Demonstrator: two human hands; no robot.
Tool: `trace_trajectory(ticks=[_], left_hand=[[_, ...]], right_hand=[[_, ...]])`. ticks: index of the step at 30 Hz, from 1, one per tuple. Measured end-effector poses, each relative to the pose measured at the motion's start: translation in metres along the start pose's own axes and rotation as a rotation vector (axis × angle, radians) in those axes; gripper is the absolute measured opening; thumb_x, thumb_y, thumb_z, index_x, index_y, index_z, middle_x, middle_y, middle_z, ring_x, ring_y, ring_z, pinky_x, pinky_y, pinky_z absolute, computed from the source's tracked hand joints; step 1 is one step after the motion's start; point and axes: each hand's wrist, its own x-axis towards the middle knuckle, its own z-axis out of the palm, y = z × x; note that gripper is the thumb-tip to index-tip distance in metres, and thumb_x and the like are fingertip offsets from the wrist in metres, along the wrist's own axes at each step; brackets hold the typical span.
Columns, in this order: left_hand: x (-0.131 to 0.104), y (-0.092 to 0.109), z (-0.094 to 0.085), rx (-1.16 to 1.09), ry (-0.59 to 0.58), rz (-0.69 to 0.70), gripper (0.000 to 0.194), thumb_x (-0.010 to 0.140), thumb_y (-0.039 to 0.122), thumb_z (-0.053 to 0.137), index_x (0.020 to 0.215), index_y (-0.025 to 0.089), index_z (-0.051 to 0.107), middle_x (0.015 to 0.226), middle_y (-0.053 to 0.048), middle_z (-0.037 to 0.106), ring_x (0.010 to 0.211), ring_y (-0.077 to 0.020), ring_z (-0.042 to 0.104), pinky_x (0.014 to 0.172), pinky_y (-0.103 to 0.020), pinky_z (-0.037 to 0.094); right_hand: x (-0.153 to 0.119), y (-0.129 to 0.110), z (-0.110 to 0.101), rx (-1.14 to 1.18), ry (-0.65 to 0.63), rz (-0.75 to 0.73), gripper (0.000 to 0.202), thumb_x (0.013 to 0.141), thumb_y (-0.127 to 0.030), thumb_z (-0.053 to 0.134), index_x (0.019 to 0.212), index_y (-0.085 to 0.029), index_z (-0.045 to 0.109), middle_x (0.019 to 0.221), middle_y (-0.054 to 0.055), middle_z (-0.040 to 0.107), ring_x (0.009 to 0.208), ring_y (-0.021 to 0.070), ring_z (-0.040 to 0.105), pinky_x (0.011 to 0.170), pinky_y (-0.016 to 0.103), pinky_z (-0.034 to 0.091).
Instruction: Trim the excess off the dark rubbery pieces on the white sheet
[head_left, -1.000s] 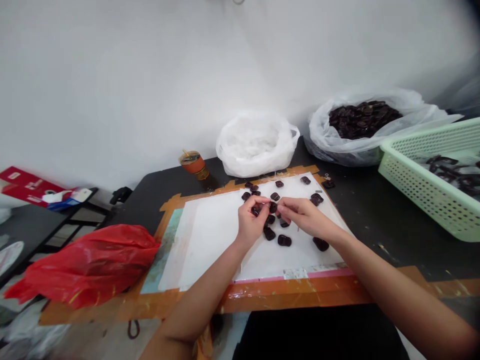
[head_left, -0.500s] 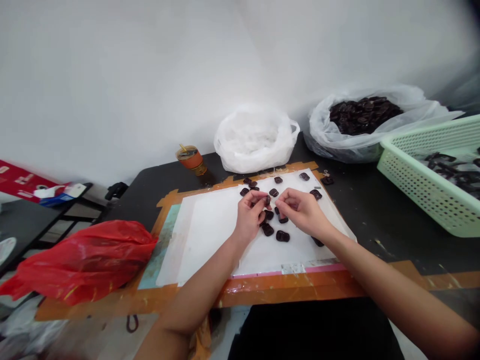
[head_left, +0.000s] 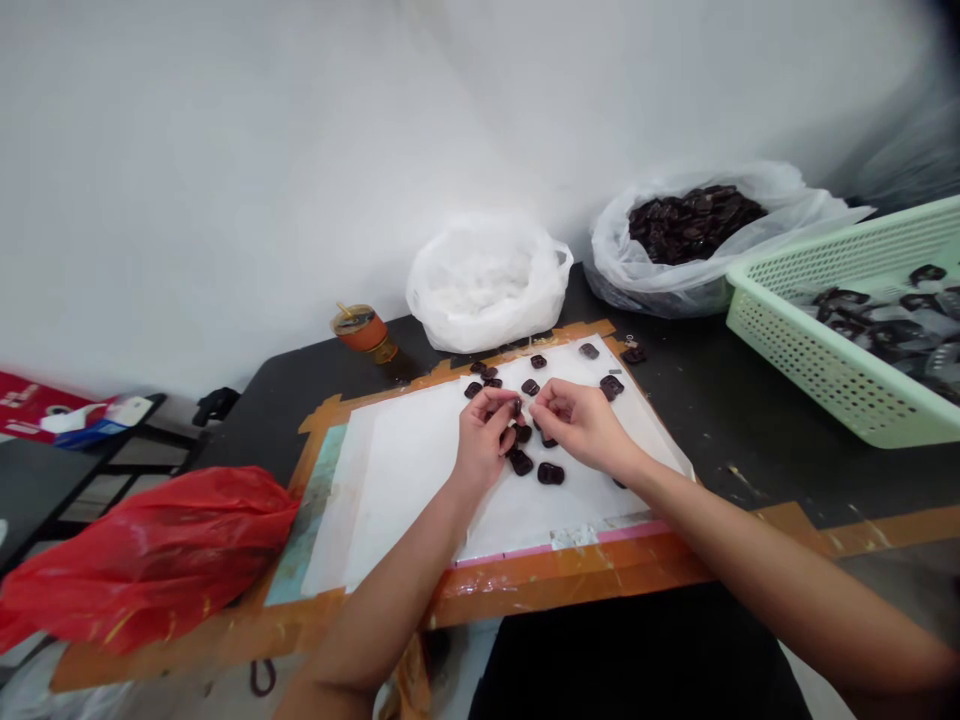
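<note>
Inside the bench's [head_left: 697,400] front edge, the left hand [head_left: 478,445] pinches a dark piece [head_left: 517,407] left of the right hand's [head_left: 589,425] narrow-set fingers, contents unclear.

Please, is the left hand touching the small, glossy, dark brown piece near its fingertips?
Touching. The head view shows the left hand pinching the small, glossy, dark brown piece in its fingers.

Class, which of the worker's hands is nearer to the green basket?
Right. The right hand is over the white paper, left of the basket; the left hand, holding a dark piece, is farther left.
</note>
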Motion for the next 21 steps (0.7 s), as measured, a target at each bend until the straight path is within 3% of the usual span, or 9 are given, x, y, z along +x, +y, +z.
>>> trace_trajectory(ticks=[5,12,21], left_hand=[[-0.0001,0.0002,-0.0007,0.051,0.010,0.015,0.019,0.070,0.025,0.071,0.081,0.016,0.059,0.070,0.000,0.059,0.050,-0.0064,0.050,0.032,-0.012,0.022],[0.0002,-0.0043,-0.0048,0.202,0.049,0.083,0.018,0.073,0.028,0.069,0.083,0.017,0.061,0.059,0.003,0.055,0.035,-0.0014,0.034,0.033,-0.014,0.023],[0.0006,-0.0028,-0.0042,0.163,0.037,0.081,0.018,0.073,0.028,0.069,0.083,0.016,0.061,0.058,0.003,0.057,0.034,-0.0012,0.032,0.033,-0.015,0.021]], right_hand=[[0.0001,0.0003,0.0008,-0.046,-0.003,-0.013,0.016,0.087,-0.028,0.051,0.074,-0.017,0.052,0.061,-0.001,0.056,0.052,0.0102,0.049,0.049,0.022,0.036],[0.0003,-0.0033,-0.0027,-0.087,-0.040,-0.034,0.013,0.086,-0.027,0.052,0.076,-0.017,0.054,0.060,-0.002,0.055,0.050,0.0096,0.045,0.049,0.022,0.034],[0.0010,0.0010,-0.0034,-0.093,-0.042,-0.015,0.016,0.088,-0.029,0.051,0.080,-0.018,0.059,0.057,-0.001,0.055,0.050,0.0109,0.047,0.049,0.023,0.036]])
